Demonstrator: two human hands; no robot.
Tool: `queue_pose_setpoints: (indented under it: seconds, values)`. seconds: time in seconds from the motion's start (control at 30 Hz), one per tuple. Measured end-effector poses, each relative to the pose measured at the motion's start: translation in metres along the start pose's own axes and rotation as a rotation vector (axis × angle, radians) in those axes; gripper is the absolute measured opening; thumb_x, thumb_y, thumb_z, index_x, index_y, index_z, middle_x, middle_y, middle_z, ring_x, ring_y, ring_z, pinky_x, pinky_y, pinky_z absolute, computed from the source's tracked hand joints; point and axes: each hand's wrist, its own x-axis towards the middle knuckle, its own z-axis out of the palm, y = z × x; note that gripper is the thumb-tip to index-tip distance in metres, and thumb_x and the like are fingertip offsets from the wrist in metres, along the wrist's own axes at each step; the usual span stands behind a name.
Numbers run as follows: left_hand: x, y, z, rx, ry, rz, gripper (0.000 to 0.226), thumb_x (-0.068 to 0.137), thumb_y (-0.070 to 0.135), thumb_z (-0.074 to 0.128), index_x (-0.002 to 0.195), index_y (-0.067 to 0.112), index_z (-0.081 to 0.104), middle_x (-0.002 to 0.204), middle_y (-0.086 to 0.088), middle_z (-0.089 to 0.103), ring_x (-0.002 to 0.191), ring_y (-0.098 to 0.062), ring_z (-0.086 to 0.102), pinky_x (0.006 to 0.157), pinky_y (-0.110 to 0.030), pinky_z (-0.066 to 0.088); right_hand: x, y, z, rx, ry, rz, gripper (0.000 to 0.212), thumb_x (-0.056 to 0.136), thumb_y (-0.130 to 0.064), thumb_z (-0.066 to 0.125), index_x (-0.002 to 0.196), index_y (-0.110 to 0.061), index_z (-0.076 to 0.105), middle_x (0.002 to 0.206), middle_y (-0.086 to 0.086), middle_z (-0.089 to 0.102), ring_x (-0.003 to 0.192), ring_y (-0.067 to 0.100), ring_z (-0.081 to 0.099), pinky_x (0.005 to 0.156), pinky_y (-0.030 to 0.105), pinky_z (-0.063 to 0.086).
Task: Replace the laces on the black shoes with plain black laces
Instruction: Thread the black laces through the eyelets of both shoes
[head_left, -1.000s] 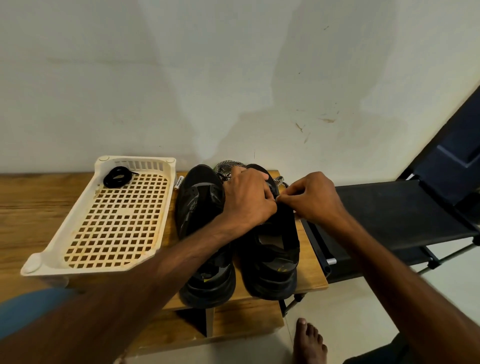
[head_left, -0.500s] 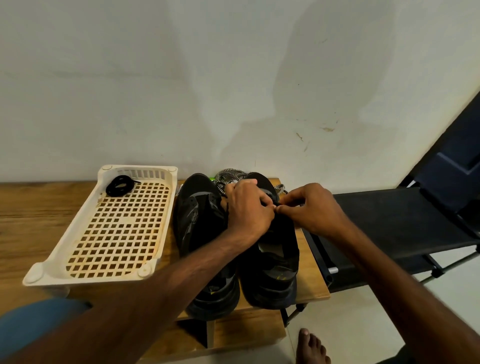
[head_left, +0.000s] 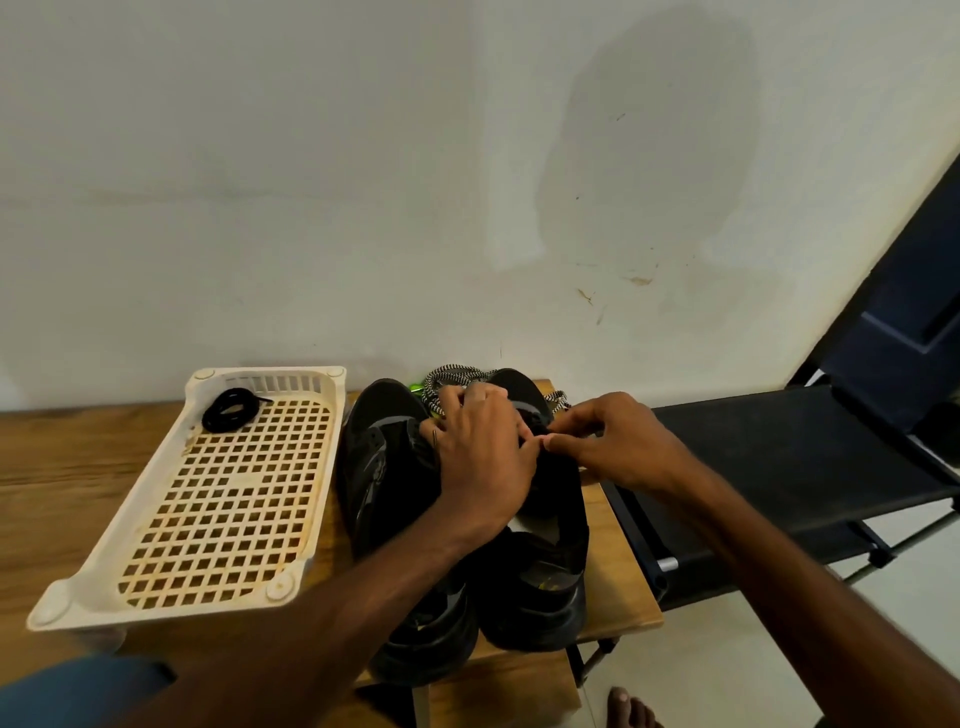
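Two black shoes stand side by side on the wooden table (head_left: 618, 561), toes toward the wall. The left shoe (head_left: 382, 467) is untouched. My left hand (head_left: 483, 457) lies over the front of the right shoe (head_left: 550, 587), fingers curled round its upper. My right hand (head_left: 613, 441) pinches thumb and forefinger together at that shoe's lacing area, on a thin dark lace that is barely visible. Patterned black-and-white laces (head_left: 452, 376) lie behind the shoes. A coiled plain black lace (head_left: 231, 410) sits in the white basket (head_left: 171, 597).
The perforated basket takes up the table left of the shoes. A black folding bench (head_left: 779, 467) stands right of the table, close to its edge. A wall rises directly behind. A bare foot (head_left: 628, 709) shows on the floor below.
Both hands stay on the right shoe. My right fingertips have closed in slightly toward my left hand. The head view has tilted, so everything sits lower in frame.
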Motion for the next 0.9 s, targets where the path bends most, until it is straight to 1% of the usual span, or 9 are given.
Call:
queue_pose_setpoints:
  seconds: [0.13, 0.2, 0.33, 0.5, 0.63, 0.73, 0.8, 0.87, 0.9]
  values:
    - [0.003, 0.001, 0.002, -0.183, -0.078, -0.076, 0.002, 0.086, 0.027, 0.078, 0.087, 0.027, 0.08, 0.142, 0.012, 0.053, 0.135, -0.021, 0.032, 0.096, -0.041, 0.03, 0.0, -0.002, 0.003, -0.028, 0.001, -0.002, 0.018, 0.098, -0.033, 0.066, 0.102, -0.02, 0.079, 0.096, -0.002, 0.077, 0.084, 0.018, 0.076, 0.08, 0.043, 0.064]
    - [0.003, 0.002, 0.002, -0.242, -0.111, -0.116, 0.005, 0.087, 0.024, 0.077, 0.087, 0.027, 0.081, 0.144, 0.012, 0.052, 0.138, -0.022, 0.029, 0.102, -0.043, 0.029, 0.002, -0.003, 0.004, -0.069, 0.011, 0.004, 0.023, 0.103, -0.031, 0.059, 0.103, -0.016, 0.078, 0.096, 0.003, 0.076, 0.085, 0.019, 0.076, 0.081, 0.045, 0.064]
    - [0.0, 0.006, 0.002, -0.249, -0.11, -0.102, 0.008, 0.086, 0.019, 0.078, 0.086, 0.026, 0.08, 0.148, 0.012, 0.048, 0.14, -0.021, 0.025, 0.109, -0.047, 0.024, 0.004, 0.0, 0.0, 0.027, 0.007, 0.062, 0.014, 0.1, -0.009, 0.062, 0.102, -0.01, 0.076, 0.096, 0.007, 0.076, 0.081, 0.017, 0.076, 0.067, 0.031, 0.064]
    - [-0.002, 0.004, -0.002, -0.037, -0.152, -0.033, 0.024, 0.083, 0.027, 0.078, 0.107, 0.028, 0.075, 0.146, 0.007, 0.047, 0.138, -0.024, 0.027, 0.107, -0.044, 0.027, 0.002, -0.003, -0.003, 0.128, 0.028, 0.079, 0.005, 0.093, -0.008, 0.072, 0.088, -0.008, 0.074, 0.085, 0.007, 0.076, 0.076, 0.016, 0.076, 0.059, 0.023, 0.06]
    - [-0.004, 0.005, 0.001, 0.21, -0.123, 0.061, 0.031, 0.082, 0.028, 0.074, 0.113, 0.021, 0.071, 0.145, 0.002, 0.048, 0.139, -0.027, 0.025, 0.108, -0.045, 0.028, -0.004, -0.009, -0.022, 0.202, 0.212, 0.006, 0.004, 0.092, -0.012, 0.072, 0.092, -0.014, 0.075, 0.09, 0.001, 0.078, 0.088, 0.014, 0.075, 0.075, 0.025, 0.059]
    - [-0.004, 0.006, -0.002, 0.099, -0.094, 0.049, 0.022, 0.081, 0.025, 0.074, 0.103, 0.024, 0.074, 0.136, 0.006, 0.057, 0.136, -0.024, 0.029, 0.106, -0.044, 0.027, -0.01, -0.012, -0.044, 0.676, 0.275, 0.011, 0.012, 0.099, -0.012, 0.059, 0.108, -0.009, 0.068, 0.1, 0.007, 0.079, 0.098, 0.018, 0.076, 0.092, 0.035, 0.054]
    - [-0.001, 0.005, -0.011, -0.042, -0.013, 0.031, 0.013, 0.083, 0.022, 0.073, 0.094, 0.028, 0.076, 0.121, 0.01, 0.065, 0.13, -0.021, 0.038, 0.103, -0.042, 0.031, -0.012, -0.012, -0.053, 0.981, 0.259, 0.044, 0.017, 0.102, -0.011, 0.051, 0.117, -0.007, 0.058, 0.102, 0.013, 0.078, 0.1, 0.025, 0.076, 0.094, 0.04, 0.053]
    - [0.005, 0.0, -0.022, -0.131, 0.108, 0.069, 0.012, 0.088, 0.023, 0.072, 0.096, 0.029, 0.077, 0.106, 0.011, 0.072, 0.117, -0.017, 0.052, 0.098, -0.039, 0.043, -0.009, -0.01, -0.049, 0.96, 0.272, 0.129, 0.02, 0.1, -0.01, 0.053, 0.116, -0.004, 0.061, 0.085, 0.006, 0.076, 0.084, 0.021, 0.075, 0.087, 0.038, 0.056]
    - [0.009, -0.003, -0.028, -0.171, 0.173, 0.101, 0.012, 0.09, 0.023, 0.071, 0.1, 0.028, 0.077, 0.101, 0.011, 0.073, 0.109, -0.014, 0.058, 0.095, -0.037, 0.049, -0.008, -0.01, -0.044, 0.77, 0.288, 0.156, 0.021, 0.097, -0.01, 0.057, 0.115, -0.001, 0.065, 0.074, 0.004, 0.071, 0.073, 0.016, 0.07, 0.079, 0.033, 0.055]
